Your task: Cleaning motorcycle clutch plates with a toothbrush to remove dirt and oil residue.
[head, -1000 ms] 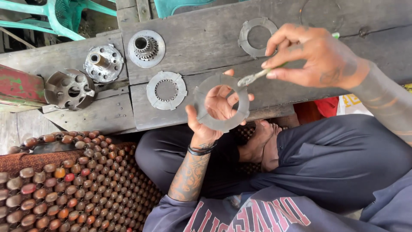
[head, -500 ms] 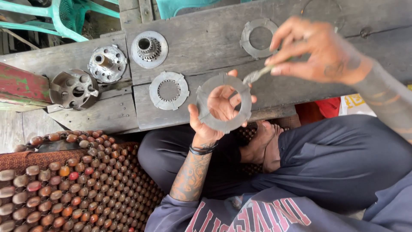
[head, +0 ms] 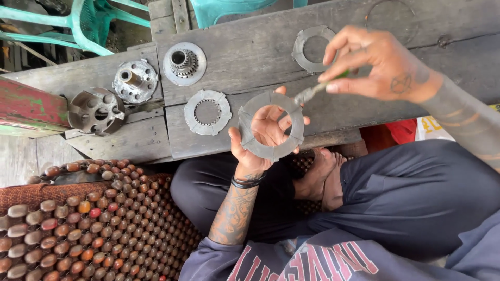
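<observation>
The left hand (head: 260, 138) holds a grey slotted friction ring (head: 271, 126) upright in its grip just above the bench (head: 250, 57) edge, while the right hand (head: 375, 65) pinches a small brush (head: 312, 93) touching the ring's upper rim, seemingly mid-cleaning; turning the ring appears next.

Just below the right hand's (head: 383, 65) wrist, at the bench's edge, a white printed package with yellow marks (head: 429, 127) shows beside a red bag (head: 401, 130); no screens show.
</observation>
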